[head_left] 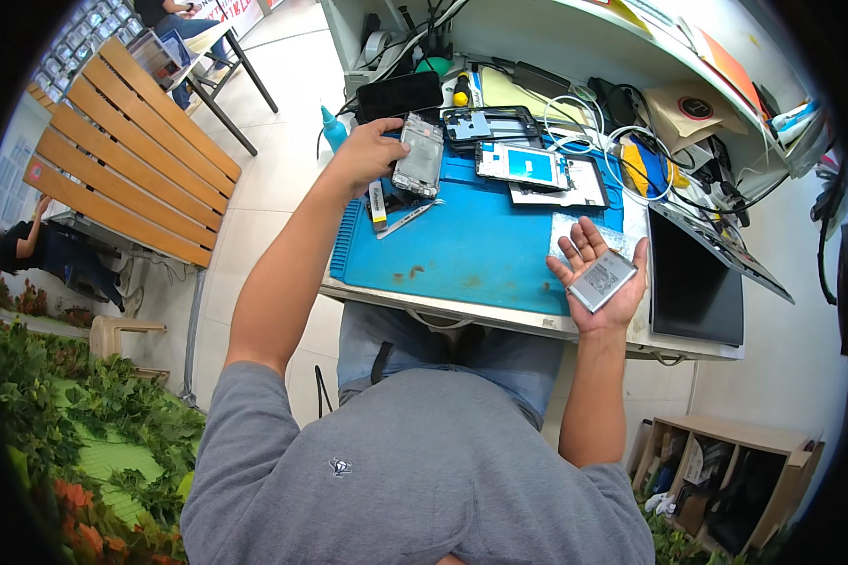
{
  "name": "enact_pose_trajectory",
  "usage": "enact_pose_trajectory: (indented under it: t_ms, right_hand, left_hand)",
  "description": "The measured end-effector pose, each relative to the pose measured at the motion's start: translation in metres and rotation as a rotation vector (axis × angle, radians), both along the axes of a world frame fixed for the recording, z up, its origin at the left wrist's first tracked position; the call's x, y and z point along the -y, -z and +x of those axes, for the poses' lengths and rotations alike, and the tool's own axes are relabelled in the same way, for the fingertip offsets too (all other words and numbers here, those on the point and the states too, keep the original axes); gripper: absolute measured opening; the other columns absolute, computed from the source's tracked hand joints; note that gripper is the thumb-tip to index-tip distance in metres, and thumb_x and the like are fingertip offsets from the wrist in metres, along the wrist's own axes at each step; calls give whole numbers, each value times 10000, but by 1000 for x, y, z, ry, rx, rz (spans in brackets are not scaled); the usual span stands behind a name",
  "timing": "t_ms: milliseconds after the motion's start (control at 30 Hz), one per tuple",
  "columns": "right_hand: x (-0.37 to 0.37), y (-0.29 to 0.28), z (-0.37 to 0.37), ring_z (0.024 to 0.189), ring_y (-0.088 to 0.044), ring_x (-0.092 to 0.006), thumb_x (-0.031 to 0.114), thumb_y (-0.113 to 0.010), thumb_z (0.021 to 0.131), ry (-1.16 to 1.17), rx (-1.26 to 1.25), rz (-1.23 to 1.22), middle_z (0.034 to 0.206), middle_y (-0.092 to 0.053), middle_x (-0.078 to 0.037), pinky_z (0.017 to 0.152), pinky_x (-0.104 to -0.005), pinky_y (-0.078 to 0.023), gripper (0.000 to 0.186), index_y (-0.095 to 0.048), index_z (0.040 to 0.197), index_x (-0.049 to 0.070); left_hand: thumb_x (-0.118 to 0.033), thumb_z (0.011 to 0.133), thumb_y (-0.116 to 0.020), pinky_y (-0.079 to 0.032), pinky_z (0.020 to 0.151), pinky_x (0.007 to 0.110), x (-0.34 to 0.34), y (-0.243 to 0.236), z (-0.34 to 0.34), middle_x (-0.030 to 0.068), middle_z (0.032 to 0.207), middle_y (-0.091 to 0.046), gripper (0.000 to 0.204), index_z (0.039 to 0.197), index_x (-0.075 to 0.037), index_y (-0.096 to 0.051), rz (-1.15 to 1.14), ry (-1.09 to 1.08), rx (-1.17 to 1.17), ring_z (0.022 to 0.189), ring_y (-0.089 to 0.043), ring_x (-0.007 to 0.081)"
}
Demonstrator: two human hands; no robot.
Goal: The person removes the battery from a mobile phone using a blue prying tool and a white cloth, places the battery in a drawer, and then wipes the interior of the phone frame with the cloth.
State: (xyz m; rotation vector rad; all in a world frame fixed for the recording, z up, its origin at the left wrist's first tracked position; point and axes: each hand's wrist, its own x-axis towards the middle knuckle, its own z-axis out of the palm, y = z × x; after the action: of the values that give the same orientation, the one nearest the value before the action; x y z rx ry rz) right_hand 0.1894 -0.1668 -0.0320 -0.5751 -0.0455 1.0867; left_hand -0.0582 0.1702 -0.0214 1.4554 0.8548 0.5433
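At the far left of the blue work mat (462, 259), my left hand (366, 153) grips the edge of a grey phone frame (420, 158), which is tilted on the mat. My right hand (597, 303) is palm up over the mat's front right edge, fingers partly spread. A flat silver-grey phone battery (601, 281) lies on that palm, with the thumb along its side. Silver tweezers (409, 219) and a small yellow and white piece (378, 207) lie just below the phone frame. Right of it are a dark phone housing (493, 126) and a phone part with a blue panel (528, 166).
A light blue bottle (334, 131) stands by my left wrist. Behind are a black phone (399, 95), a yellow-black tool (462, 91) and tangled white cables (622, 160). A dark laptop-like panel (695, 282) is at the right. A slatted wooden bench (141, 151) stands at the left.
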Motion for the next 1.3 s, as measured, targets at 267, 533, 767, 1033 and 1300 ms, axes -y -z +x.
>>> enact_pose_trajectory:
  t_ms: [267, 533, 767, 1033, 1300]
  right_hand:
    - [-10, 9, 17, 763, -724, -306, 826, -457, 1048, 108, 87, -164, 763, -671, -97, 555, -539, -646, 720, -533, 756, 172]
    - [-5, 15, 10, 797, -711, -296, 845, -541, 985, 346, 139, -217, 803, -656, -100, 662, -549, -665, 728, -533, 839, 132]
    - [-43, 25, -51, 1034, -676, -247, 805, -553, 1011, 357, 155, -254, 1071, -639, -131, 974, -448, -597, 797, -591, 1144, 20]
    - [10, 16, -56, 1419, -497, -278, 213, -623, 1122, 628, 1079, -227, 1507, -507, -181, 1262, -465, -356, 531, -436, 1541, -55]
    - [138, 48, -50, 662, -498, -65, 233, -679, 1134, 408, 1184, -469, 745, -582, 11, 602, -256, -409, 381, -620, 814, 36]
  left_hand:
    - [-322, 943, -789, -599, 1004, 439, 21, -19, 24, 228, 1242, -800, 593, 1441, -16, -689, 854, -31, -590, 1139, -776, 385]
    - [-344, 927, -876, -626, 926, 411, 128, -45, 36, 196, 1178, -811, 475, 1281, -42, -781, 885, 146, -158, 1043, -795, 326]
    - [-199, 950, -850, -618, 839, 299, 174, -6, 52, 87, 1013, -819, 319, 1199, -6, -800, 384, 381, 162, 903, -778, 159]
    - [-174, 946, -847, -580, 750, 314, 125, 5, 38, 64, 942, -784, 307, 1200, -7, -807, 494, 389, -69, 790, -716, 166]
    - [-303, 938, -836, -600, 892, 445, 196, -27, -52, 166, 1174, -788, 397, 1236, -46, -783, 620, 902, -455, 1027, -762, 361]
